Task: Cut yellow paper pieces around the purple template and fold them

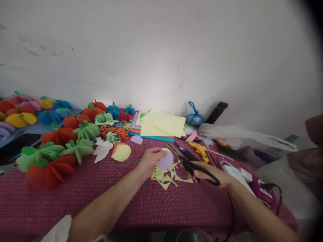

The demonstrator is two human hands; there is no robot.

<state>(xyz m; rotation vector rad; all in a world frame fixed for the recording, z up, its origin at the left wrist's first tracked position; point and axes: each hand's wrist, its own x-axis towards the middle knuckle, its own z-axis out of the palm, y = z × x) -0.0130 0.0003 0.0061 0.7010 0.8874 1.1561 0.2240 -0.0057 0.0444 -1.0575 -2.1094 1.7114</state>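
My left hand (pixel 152 160) pinches a round purple paper piece (pixel 166 161) by its upper left edge, and a bit of pale yellow shows behind it. In my right hand (pixel 202 174) is a pair of black-handled scissors (pixel 199 167). Their blades point up and left, close to the purple piece's upper right edge; whether they touch it I cannot tell. Pale yellow cut-off scraps (pixel 168 178) lie on the cloth under both hands. To the left of my left hand rests a small pile of yellow rounds (pixel 122 153), with orange showing beneath.
Several colourful pumpkin-shaped crafts (pixel 59 136) crowd the left side. Pale yellow sheets (pixel 164 124) are stacked at the back, beside orange shreds (pixel 121 131). A yellow glue gun (pixel 199 149), a blue knotted bag (pixel 194 118) and a purple power strip (pixel 263 191) lie to the right.
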